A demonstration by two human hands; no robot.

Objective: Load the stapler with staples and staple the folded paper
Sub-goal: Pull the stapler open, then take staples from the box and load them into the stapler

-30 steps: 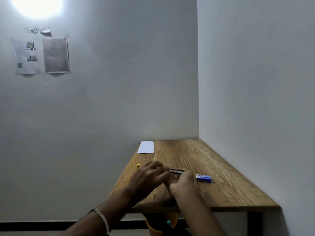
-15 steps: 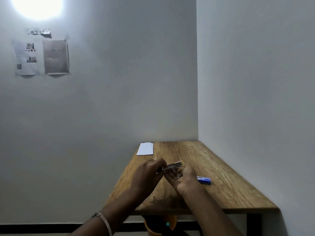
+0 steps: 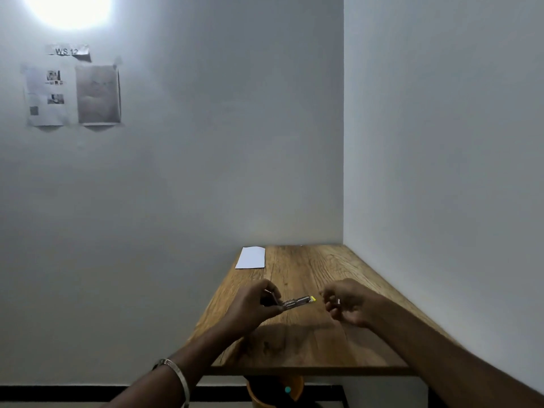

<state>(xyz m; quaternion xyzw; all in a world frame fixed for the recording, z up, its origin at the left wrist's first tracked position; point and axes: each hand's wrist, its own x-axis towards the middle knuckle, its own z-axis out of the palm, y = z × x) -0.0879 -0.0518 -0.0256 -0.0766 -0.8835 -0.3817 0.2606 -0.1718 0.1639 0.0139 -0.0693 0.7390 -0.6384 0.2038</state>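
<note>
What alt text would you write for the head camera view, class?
Above a wooden table, the left hand holds a small metal stapler with a yellow tip, while the right hand, apart from it, pinches something small. A folded white paper lies at the table's far left corner.

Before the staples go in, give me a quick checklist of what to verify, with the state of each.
1. Stapler held: ok, in the left hand, above the table.
2. Stapler open for loading: cannot tell, too small and blurred.
3. Staples in the right hand: cannot tell; a small pale thing shows at its curled fingers.
4. Hands apart: ok, a gap lies between the stapler tip and the right hand.
5. Paper ready: ok, flat at the far left corner, untouched.
</note>
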